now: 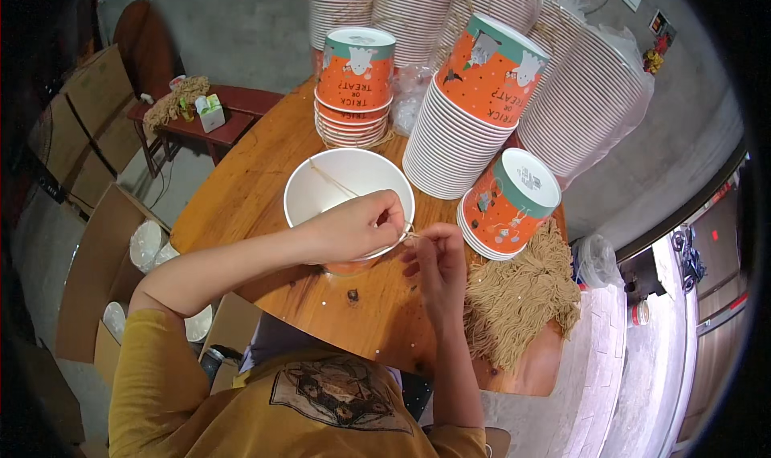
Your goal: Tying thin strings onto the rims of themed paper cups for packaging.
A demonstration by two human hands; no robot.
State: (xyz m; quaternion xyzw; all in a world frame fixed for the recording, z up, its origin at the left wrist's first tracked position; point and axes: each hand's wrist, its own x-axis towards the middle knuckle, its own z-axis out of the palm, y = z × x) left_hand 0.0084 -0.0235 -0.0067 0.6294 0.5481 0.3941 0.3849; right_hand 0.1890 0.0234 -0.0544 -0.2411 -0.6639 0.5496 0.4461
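Observation:
A white-lined paper bucket [312,194] stands upright, mouth up, on the wooden table in front of me. A thin tan cord [332,177] runs from its far left rim across the mouth toward my hands. My left hand [349,226] reaches over the bucket, its fingers pinched on the cord at the right rim. Just outside that rim, my right hand [438,267] also pinches the cord, thumb and fingers together. The fingertips of both hands are close to each other. The bucket's near outer wall is mostly hidden by my left forearm.
Upside-down orange buckets stand in a short stack [355,84], a tall stack [462,136] and a low stack [511,197]. A heap of tan cords [522,297] lies on the table's right. Nested white buckets rise behind. At the left, an open carton [88,273] holds buckets.

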